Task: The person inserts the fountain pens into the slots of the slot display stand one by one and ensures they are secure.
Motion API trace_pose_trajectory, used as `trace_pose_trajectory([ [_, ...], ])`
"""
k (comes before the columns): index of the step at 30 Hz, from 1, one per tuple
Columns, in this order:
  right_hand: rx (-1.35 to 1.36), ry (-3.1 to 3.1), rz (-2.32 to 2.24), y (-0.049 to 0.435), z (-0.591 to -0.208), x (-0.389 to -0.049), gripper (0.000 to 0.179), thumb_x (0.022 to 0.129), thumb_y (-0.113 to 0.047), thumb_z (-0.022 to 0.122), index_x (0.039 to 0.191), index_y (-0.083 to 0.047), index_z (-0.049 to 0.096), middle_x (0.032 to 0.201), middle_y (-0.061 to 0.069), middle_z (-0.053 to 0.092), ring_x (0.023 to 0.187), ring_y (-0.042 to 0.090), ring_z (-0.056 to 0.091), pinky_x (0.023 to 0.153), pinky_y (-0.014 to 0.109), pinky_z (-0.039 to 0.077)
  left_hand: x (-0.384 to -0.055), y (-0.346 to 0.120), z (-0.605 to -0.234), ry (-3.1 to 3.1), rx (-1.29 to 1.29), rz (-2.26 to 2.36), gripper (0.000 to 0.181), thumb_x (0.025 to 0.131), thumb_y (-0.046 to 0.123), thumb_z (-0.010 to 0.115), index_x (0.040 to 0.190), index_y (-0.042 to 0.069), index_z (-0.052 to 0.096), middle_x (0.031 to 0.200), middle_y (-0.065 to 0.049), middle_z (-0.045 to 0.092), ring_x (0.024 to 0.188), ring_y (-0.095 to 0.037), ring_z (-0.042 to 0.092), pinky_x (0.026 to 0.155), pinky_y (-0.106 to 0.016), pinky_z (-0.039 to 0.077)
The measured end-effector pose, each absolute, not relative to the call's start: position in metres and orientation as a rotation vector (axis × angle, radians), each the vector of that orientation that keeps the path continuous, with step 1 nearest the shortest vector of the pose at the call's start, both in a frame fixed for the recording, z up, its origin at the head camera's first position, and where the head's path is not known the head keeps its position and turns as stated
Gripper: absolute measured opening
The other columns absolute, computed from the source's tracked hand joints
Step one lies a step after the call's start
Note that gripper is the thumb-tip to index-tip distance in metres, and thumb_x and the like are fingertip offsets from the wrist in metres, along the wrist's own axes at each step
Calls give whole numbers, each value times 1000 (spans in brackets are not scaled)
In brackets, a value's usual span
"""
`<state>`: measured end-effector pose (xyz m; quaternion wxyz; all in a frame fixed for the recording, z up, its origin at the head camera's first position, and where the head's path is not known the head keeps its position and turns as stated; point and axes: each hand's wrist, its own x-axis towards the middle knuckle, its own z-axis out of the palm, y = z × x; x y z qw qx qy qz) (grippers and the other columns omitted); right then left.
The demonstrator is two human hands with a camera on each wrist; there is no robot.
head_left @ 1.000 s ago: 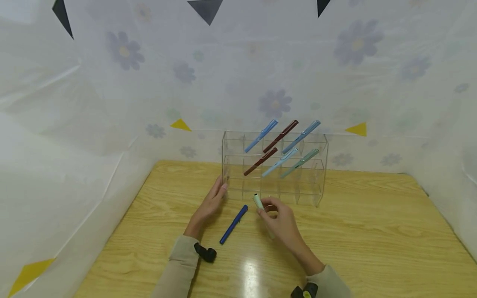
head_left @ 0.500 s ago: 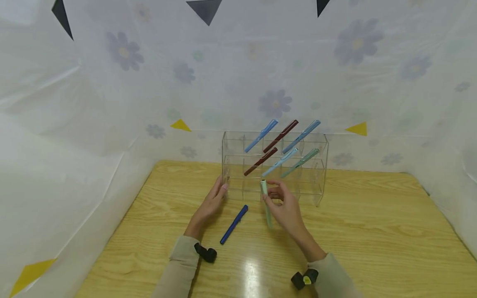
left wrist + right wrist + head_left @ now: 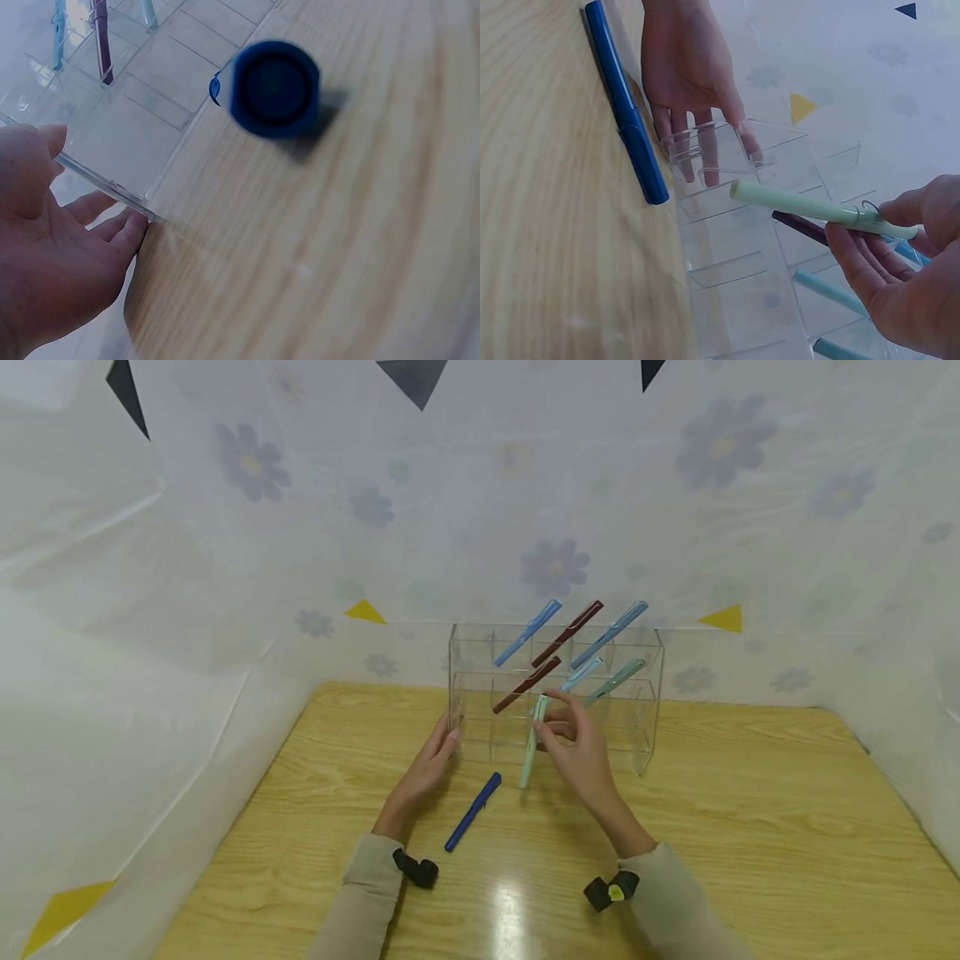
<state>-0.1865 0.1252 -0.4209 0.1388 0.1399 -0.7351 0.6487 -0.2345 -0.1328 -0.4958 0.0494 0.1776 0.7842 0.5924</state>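
Observation:
My right hand (image 3: 583, 756) pinches a mint-green pen (image 3: 529, 753) between thumb and fingers, its capped end up and tilted toward the rack. It hovers in front of the lower tier of a clear acrylic pen rack (image 3: 651, 718), overlapping a light-blue pen (image 3: 581, 673) there. My left hand (image 3: 422, 777) rests against the rack's left side, fingers extended along the side panel, as the left wrist view also shows. On the table between the hands lies a dark blue pen (image 3: 472, 812), seen almost end-on in the left wrist view.
In the lower tier sit a maroon pen (image 3: 527, 685) and a green pen (image 3: 617, 680). Above them are a blue pen (image 3: 528, 632), another maroon pen (image 3: 567, 633) and another blue pen (image 3: 609, 635). A flowered white sheet (image 3: 480, 527) hangs behind the wooden table (image 3: 750, 810).
My right hand has moved up and toward the rack with the mint-green pen, whose lower end has swung left. The left hand and the dark blue pen have stayed in place.

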Motion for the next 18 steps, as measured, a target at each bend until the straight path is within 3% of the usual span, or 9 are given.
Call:
trace_pose_trajectory([
  [3, 388, -2102, 1896, 126, -421, -195, 47, 100, 1, 64, 145, -6, 52, 113, 25, 62, 95, 42, 70, 71, 29, 61, -235, -133, -496, 2389, 550, 1805, 60, 114, 36, 33, 167, 23, 8, 170, -5, 15, 155, -22, 14, 123, -50, 17],
  [13, 386, -1962, 1853, 117, -385, -196, 42, 96, 10, 64, 136, 13, 51, 107, 34, 64, 91, 50, 67, 68, 26, 60, -237, -134, -498, 2399, 564, 1801, 59, 115, 34, 33, 167, 21, 9, 170, -10, 15, 155, -28, 14, 122, -54, 17],
  [18, 342, -1952, 1816, 116, -383, -200, 41, 96, 9, 66, 134, 14, 52, 107, 34, 68, 91, 49, 68, 70, 43, 61, -238, -134, -499, 2397, 589, 1795, 60, 115, 32, 33, 167, 16, 7, 170, -15, 15, 155, -30, 14, 122, -55, 18],
])
